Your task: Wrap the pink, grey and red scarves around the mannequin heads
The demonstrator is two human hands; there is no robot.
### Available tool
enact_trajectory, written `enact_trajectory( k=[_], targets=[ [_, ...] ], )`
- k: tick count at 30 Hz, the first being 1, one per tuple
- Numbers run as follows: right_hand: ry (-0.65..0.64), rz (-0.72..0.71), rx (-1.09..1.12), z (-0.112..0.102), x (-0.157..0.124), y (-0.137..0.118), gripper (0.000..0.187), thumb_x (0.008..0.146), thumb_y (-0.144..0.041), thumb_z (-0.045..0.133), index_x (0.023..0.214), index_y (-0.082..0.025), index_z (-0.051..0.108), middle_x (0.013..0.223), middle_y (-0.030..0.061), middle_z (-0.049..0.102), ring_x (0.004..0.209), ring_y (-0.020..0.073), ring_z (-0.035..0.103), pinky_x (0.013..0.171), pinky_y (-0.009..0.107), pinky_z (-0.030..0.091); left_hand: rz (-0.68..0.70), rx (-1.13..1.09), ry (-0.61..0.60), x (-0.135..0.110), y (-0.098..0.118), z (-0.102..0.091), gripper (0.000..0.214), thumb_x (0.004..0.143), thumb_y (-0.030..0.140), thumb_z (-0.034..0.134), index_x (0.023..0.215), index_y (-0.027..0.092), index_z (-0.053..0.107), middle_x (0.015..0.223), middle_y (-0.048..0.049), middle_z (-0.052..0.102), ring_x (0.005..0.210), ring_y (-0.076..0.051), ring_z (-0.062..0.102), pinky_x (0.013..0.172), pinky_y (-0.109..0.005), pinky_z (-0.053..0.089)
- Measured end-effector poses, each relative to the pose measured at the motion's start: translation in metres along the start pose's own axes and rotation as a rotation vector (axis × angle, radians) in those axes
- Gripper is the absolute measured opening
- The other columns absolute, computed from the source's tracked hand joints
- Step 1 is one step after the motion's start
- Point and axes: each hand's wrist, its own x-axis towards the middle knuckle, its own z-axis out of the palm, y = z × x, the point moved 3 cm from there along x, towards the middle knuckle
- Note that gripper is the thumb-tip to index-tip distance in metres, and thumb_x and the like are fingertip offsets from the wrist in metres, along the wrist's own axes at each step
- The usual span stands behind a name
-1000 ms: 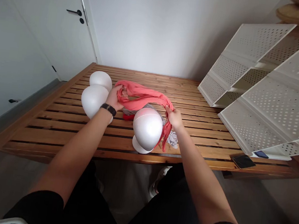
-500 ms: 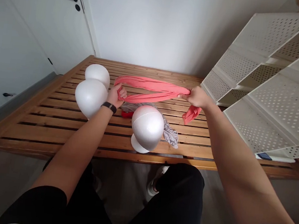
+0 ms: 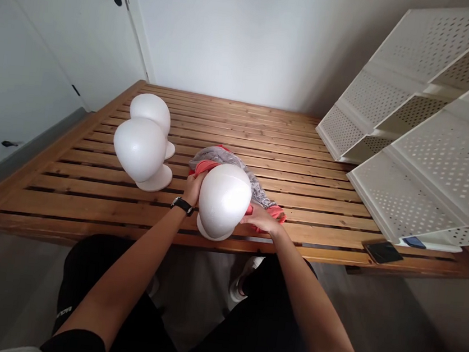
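Observation:
A white foam head form (image 3: 224,200) stands near the front edge of the slatted wooden table (image 3: 87,204). The pink-red cloth (image 3: 204,167) now runs round behind it, low at its neck. My left hand (image 3: 194,187) grips the cloth at the form's left side, fingers closed. My right hand (image 3: 260,218) holds the cloth's other end (image 3: 276,213) at the form's right side, close to the tabletop. A grey patterned cloth (image 3: 222,155) lies behind the form.
Two more white foam head forms (image 3: 141,148) (image 3: 151,110) stand at the left of the table. White perforated shelf units (image 3: 426,124) lean at the right. A dark phone-like object (image 3: 382,252) lies at the table's front right edge. A door is at the back left.
The pink cloth was stretched in the air between both hands above the table. Both hands have come down and inward, bringing the cloth round behind the near foam head.

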Motion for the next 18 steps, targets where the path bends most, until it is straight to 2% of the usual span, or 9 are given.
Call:
enact_trajectory(
  k=[4,7,9,11,13,14,16,18],
  targets=[
    [0.089,-0.055,0.048,0.010,-0.002,-0.002,0.056,0.054,-0.029,0.092,0.107,-0.020,0.075,0.107,0.0053,0.077,0.113,0.0282,0.066,0.108,0.042,0.047,0.014,0.051,0.035,0.005,0.007,-0.011,0.023,0.086,0.030,0.072,0.094,0.009,0.077,0.088,-0.0086,0.075,0.077,-0.016,0.064,0.069,-0.026,0.049],
    [0.178,-0.107,-0.052,0.002,-0.006,-0.002,0.062,0.050,-0.024,0.094,0.109,-0.019,0.075,0.115,0.0073,0.075,0.123,0.0308,0.061,0.114,0.043,0.041,0.038,0.079,0.049,0.007,0.005,-0.026,0.027,0.080,0.036,0.075,0.094,0.013,0.077,0.088,-0.0060,0.075,0.077,-0.016,0.064,0.067,-0.025,0.049],
    [0.263,-0.054,-0.067,-0.004,-0.011,0.004,0.061,0.047,-0.018,0.094,0.105,-0.018,0.075,0.113,0.0078,0.075,0.123,0.0315,0.061,0.113,0.043,0.041,0.028,0.154,0.012,0.006,0.000,-0.040,0.030,0.080,0.043,0.072,0.090,0.015,0.075,0.082,-0.0038,0.074,0.071,-0.015,0.062,0.064,-0.024,0.047],
    [0.336,0.055,0.000,-0.003,-0.017,0.017,0.050,0.048,-0.013,0.092,0.095,-0.018,0.074,0.097,0.0064,0.076,0.109,0.0294,0.067,0.104,0.040,0.048,-0.008,0.277,-0.063,0.001,-0.005,-0.056,0.030,0.079,0.046,0.070,0.073,0.016,0.070,0.065,-0.0011,0.067,0.059,-0.013,0.056,0.057,-0.022,0.042],
    [0.350,0.152,0.085,0.008,-0.025,0.032,0.034,0.052,-0.013,0.090,0.081,-0.018,0.072,0.073,0.0038,0.071,0.082,0.0249,0.070,0.085,0.036,0.054,-0.057,0.384,-0.168,-0.013,-0.009,-0.071,0.034,0.074,0.043,0.074,0.056,0.017,0.060,0.051,0.0006,0.057,0.050,-0.011,0.048,0.051,-0.022,0.037],
    [0.339,0.183,0.118,0.017,-0.028,0.039,0.027,0.056,-0.016,0.089,0.074,-0.018,0.070,0.063,0.0025,0.067,0.068,0.0222,0.067,0.075,0.034,0.055,-0.081,0.410,-0.219,-0.023,-0.010,-0.079,0.034,0.071,0.040,0.076,0.053,0.018,0.058,0.048,0.0004,0.056,0.048,-0.011,0.046,0.050,-0.022,0.036],
    [0.314,0.227,0.199,0.040,-0.032,0.054,0.023,0.064,-0.026,0.087,0.066,-0.018,0.065,0.054,0.0023,0.063,0.051,0.0182,0.059,0.059,0.033,0.053,-0.127,0.440,-0.316,-0.047,-0.011,-0.090,0.028,0.067,0.035,0.080,0.055,0.017,0.062,0.052,-0.0019,0.061,0.050,-0.013,0.050,0.051,-0.023,0.038],
    [0.317,0.248,0.314,0.064,-0.032,0.066,0.026,0.070,-0.035,0.082,0.065,-0.019,0.062,0.056,0.0044,0.065,0.049,0.0179,0.059,0.053,0.032,0.052,-0.165,0.480,-0.441,-0.072,-0.011,-0.095,0.020,0.067,0.033,0.081,0.068,0.017,0.070,0.066,-0.0047,0.070,0.060,-0.017,0.059,0.058,-0.025,0.046]
  ],
)
